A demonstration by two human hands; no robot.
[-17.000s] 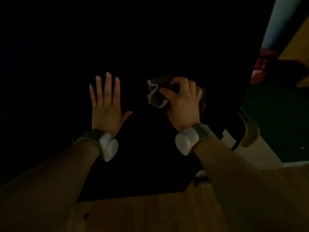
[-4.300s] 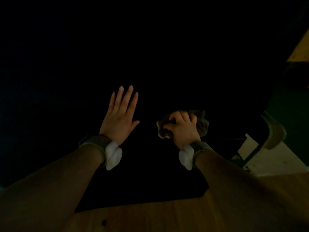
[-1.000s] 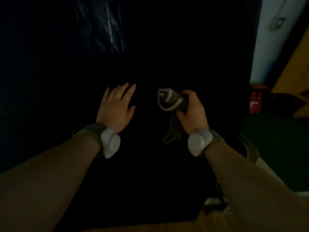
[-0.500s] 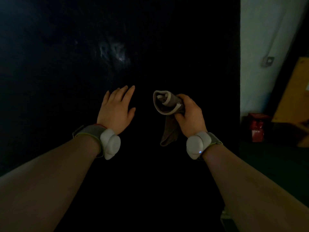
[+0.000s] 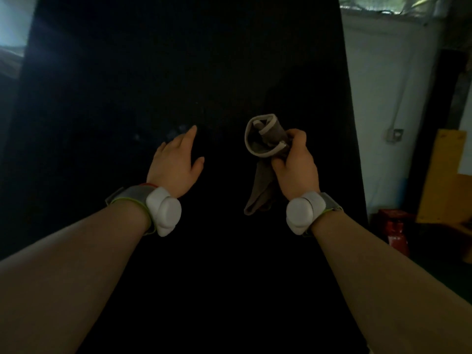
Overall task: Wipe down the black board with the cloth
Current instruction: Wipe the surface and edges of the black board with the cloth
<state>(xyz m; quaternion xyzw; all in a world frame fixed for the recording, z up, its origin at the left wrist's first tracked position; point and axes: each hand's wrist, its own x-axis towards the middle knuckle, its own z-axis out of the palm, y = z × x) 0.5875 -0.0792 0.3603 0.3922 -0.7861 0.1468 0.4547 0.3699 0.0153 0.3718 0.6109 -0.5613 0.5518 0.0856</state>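
**A:** Pale wall (image 5: 383, 98) stands at two o'clock, a yellow panel (image 5: 444, 180) at three and a red container (image 5: 396, 226) at four. The black board (image 5: 178, 72) fills everything else, flat and matte. How far along is it?

**B:** Hard to judge, since it's too dark to tell clean patches from dirty. Faint pale smudges (image 5: 178, 130) show at nine o'clock from the cloth (image 5: 265, 141), so I'd say some wiping is left.

**A:** Where's the cloth?

**B:** Just right of centre, seemingly lifted off the board. The right hand (image 5: 296, 167) pinches its middle with thumb and curled fingers. It's soft grey-brown fabric with a paler hem, the top rolled into a loose loop and the tail hanging limp toward six.

**A:** And the left hand (image 5: 176, 167)?

**B:** It holds nothing, its fingers (image 5: 190, 132) loosely together and reaching toward the board. I cannot tell whether they touch it.
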